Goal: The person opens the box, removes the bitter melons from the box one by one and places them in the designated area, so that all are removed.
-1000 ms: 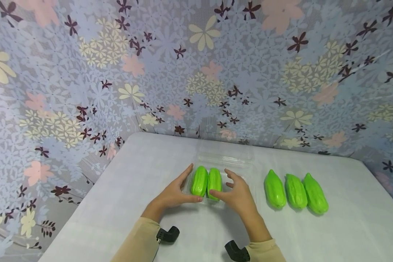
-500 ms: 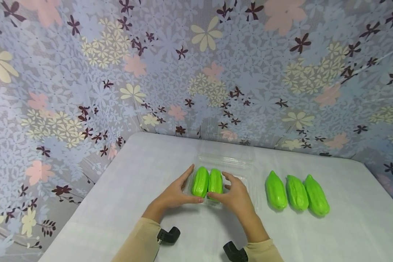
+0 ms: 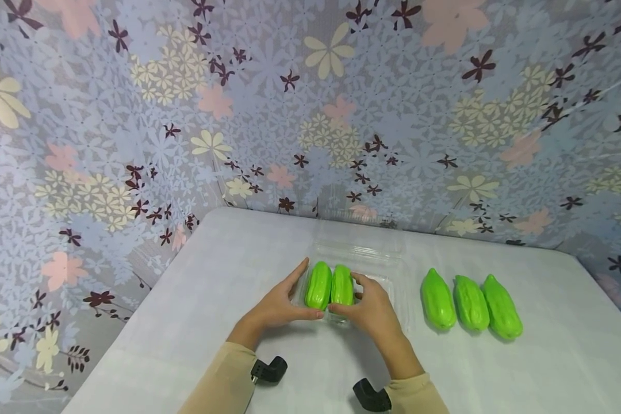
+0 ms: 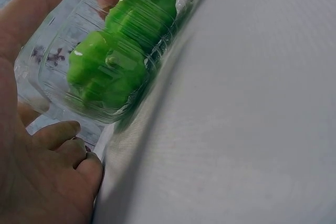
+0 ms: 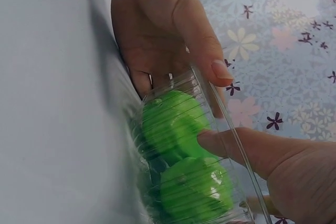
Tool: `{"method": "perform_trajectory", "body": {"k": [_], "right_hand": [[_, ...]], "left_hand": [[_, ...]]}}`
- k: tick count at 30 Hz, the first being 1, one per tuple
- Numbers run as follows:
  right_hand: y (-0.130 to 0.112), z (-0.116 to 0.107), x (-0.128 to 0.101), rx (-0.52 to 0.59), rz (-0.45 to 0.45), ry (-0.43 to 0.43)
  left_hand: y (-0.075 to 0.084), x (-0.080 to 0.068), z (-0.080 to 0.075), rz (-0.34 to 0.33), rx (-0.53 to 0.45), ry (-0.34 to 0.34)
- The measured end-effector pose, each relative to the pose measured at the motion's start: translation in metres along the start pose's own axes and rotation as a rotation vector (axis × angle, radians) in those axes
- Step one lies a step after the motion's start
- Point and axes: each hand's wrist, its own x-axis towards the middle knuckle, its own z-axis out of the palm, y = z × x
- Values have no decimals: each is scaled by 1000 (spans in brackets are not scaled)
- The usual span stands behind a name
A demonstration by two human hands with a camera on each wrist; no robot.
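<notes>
A clear plastic tray (image 3: 364, 253) sits mid-table with two green gourds side by side in its left part. My left hand (image 3: 276, 307) holds the tray's front left corner, index finger along the side wall and thumb on the front rim. My right hand (image 3: 370, 310) grips the right gourd (image 3: 342, 284), thumb at its near end and fingers curled over it, pressed against the left gourd (image 3: 318, 286). Through the ribbed tray wall (image 4: 52, 40) the left wrist view shows both gourds (image 4: 110, 72). In the right wrist view my right thumb (image 5: 247, 148) presses a gourd (image 5: 173, 121).
Three more green gourds (image 3: 471, 303) lie in a row on the white table to the right of the tray. A floral backdrop (image 3: 310, 115) closes off the back and the left side. Black wrist cameras (image 3: 269, 368) sit at both sleeves.
My right hand has slid left and its fingers have curled round the right gourd, bringing it against the left one. My left hand has stayed at the tray's corner.
</notes>
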Motion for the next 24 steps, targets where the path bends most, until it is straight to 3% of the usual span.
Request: {"method": "perform_trajectory", "body": {"k": [13, 24], "right_hand": [[-2, 5, 3, -95, -30, 15], [-3, 8, 2, -105, -36, 39]], "left_hand": [[0, 2, 0, 14, -20, -3], [-1, 2, 1, 13, -24, 0]]}}
